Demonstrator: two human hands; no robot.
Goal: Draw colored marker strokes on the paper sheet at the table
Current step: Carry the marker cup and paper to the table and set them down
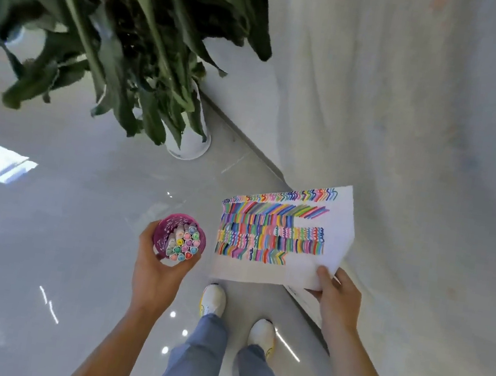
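I stand on a glossy floor, looking down. My left hand (160, 268) grips a pink mesh cup (169, 231) from below; several capped markers (183, 244) stand in it. My right hand (337, 293) pinches the lower right corner of a white paper sheet (330, 229), thumb on top. The sheet is held in the air and carries several rows of multicoloured marker strokes (272, 231). No table shows in this view.
A large green potted plant (117, 39) in a white pot (189, 143) stands ahead to the left. A pale curtain or wall (425, 134) runs along the right. My two white shoes (213, 300) and grey-blue trousers show below on the tiled floor (42, 221).
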